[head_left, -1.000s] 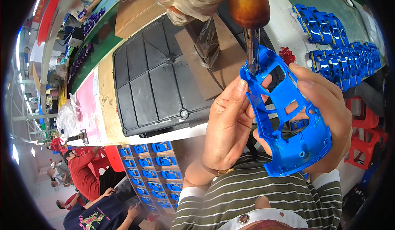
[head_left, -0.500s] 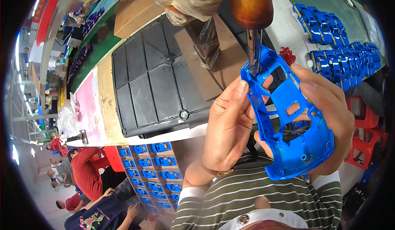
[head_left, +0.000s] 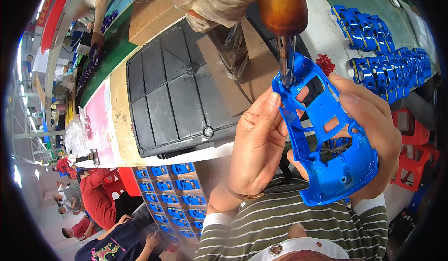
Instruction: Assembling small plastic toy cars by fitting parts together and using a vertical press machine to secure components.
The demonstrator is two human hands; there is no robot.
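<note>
A blue plastic toy car body shell is held between my two hands, its inside facing up. My left hand grips the far left edge, thumb on top near the corner. Round the right side curl the fingers of my right hand. An overhead tool with an amber, rounded housing reaches down to that far left corner. Its metal tip goes into the corner beside my left thumb; the exact contact point is hidden.
A black ribbed plastic panel lies on the bench under a brown board with a post. Blue car shells stand in rows at the right. A divided box of blue shells sits at lower left. Red stools and other people surround the bench.
My hands and the shell hold almost the same pose, and the tool tip stays at the corner. At the far left, a person's arm has moved along the other bench.
</note>
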